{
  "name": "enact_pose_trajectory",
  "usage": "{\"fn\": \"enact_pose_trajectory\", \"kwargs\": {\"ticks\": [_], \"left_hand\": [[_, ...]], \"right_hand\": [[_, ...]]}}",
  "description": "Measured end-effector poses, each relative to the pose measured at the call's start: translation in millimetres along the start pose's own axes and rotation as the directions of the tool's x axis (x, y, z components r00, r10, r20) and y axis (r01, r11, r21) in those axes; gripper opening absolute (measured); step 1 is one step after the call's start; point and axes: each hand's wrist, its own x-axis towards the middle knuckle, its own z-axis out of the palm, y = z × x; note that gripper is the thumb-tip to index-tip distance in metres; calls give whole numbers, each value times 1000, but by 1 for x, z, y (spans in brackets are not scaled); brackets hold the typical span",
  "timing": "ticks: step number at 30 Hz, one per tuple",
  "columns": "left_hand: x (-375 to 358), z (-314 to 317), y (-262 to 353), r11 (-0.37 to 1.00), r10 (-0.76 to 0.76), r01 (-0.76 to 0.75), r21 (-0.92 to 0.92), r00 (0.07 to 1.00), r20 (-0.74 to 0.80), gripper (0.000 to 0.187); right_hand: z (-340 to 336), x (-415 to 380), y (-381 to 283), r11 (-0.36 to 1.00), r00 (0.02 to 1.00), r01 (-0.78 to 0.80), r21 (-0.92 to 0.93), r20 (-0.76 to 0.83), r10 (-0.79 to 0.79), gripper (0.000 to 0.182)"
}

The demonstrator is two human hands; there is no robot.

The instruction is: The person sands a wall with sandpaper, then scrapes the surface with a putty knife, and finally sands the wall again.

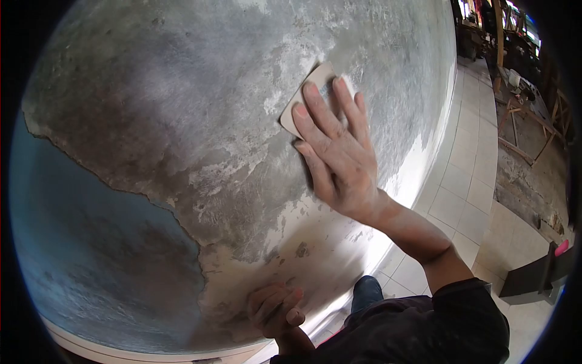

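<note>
My right hand (pixel 342 151) presses a pale, flat rectangular pad (pixel 294 115) against the wall, fingers stretched over it. The pad has rounded corners, and part of its face is hidden under the fingers. Pale dust coats the hand and forearm. Around the pad, the wall (pixel 242 103) is grey and rough, with patchy white marks. Lower down, my left hand (pixel 273 308) is in shadow close to the wall, its fingers loosely curled and the thumb apart. Nothing shows in it.
A jagged edge divides the grey surface from a blue painted area (pixel 103 242) at lower left. Pale floor tiles (pixel 454 182) run along the wall's foot. Wooden frames (pixel 527 130) stand on the rough ground beyond. A dark object (pixel 533 276) is at lower right.
</note>
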Motion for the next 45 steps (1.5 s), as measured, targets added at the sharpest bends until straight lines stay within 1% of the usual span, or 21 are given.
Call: {"fn": "enact_pose_trajectory", "kwargs": {"ticks": [2, 5, 6, 9, 10, 13, 16, 19, 22, 25, 26, 27, 29, 30, 33, 37, 39, 41, 42, 45], "left_hand": [[0, 0, -2, 1000, 12, -12, -5, 1000, 5, 39], [1, 1, 0, 1000, 8, -8, 4, 1000, -12, 39], [1, 1, 1, 1000, 3, -3, 6, 1000, -15, 39], [0, 2, -4, 999, 45, -45, 5, 999, -26, 39], [0, 2, -3, 999, 43, -43, 6, 999, -23, 39], [-1, 1, -3, 999, 37, -37, 15, 999, -21, 39], [1, 2, -2, 999, 36, -35, 15, 999, -32, 39], [0, 3, -4, 999, 46, -46, 10, 998, -38, 39], [0, 2, -3, 999, 36, -36, 22, 999, -36, 39], [0, 1, -2, 999, 26, -25, 35, 999, -30, 39], [0, 1, -2, 999, 26, -25, 43, 999, -26, 39], [-1, 1, -2, 998, 27, -26, 50, 999, -25, 39], [-3, 1, -2, 995, 28, -29, 94, 1000, 3, 47], [-3, 0, -3, 993, 33, -36, 114, 999, 23, 51], [-2, 2, -7, 998, 57, -55, 30, 997, -43, 38], [-5, -1, -7, 999, 45, -44, 32, 999, -28, 37], [-2, 0, -4, 999, 31, -30, 27, 999, -23, 37], [-4, 2, -5, 998, 35, -33, 44, 998, -44, 37], [-5, 2, -5, 998, 40, -38, 51, 998, -48, 37], [-4, 0, -5, 991, 79, -80, 105, 997, 16, 45]], "right_hand": [[-2, -16, -7, 998, 999, -35, 51, 38, 33, 52], [-4, -38, -1, 1000, 996, 22, 14, 82, -23, 52], [-4, -30, -2, 999, 999, 40, -6, 29, -40, 52], [-6, -1, -5, 999, 999, 46, 11, 13, -47, 42], [0, -1, -3, 998, 997, 61, 19, -39, -61, 53], [-2, -19, -9, 996, 999, 13, 85, 42, -16, 55], [-4, -30, -8, 994, 993, 90, 54, 70, -94, 56], [-8, 1, -8, 993, 991, 112, 38, 68, -115, 48], [-1, 8, -15, 992, 997, 80, 97, 12, -81, 49], [-11, -26, -26, 998, 986, -12, 67, 164, 1, 56], [-10, -45, -27, 995, 979, -37, 88, 203, 19, 63], [-11, -46, -25, 997, 976, -30, 74, 219, 13, 65], [-13, -44, -22, 999, 968, -23, 40, 250, 12, 68], [-10, -37, -19, 999, 973, -33, 30, 230, 25, 69], [-4, -12, -8, 998, 981, -10, -67, 194, 22, 69], [-8, -32, -11, 994, 972, -99, 46, 217, 87, 62], [-11, -57, -14, 991, 963, -123, 49, 247, 107, 61], [-11, -65, -11, 992, 960, -121, 35, 260, 108, 59], [-11, -59, -9, 993, 960, -114, 17, 261, 106, 58], [-7, -33, -1, 994, 969, -105, -17, 222, 106, 54]]}}
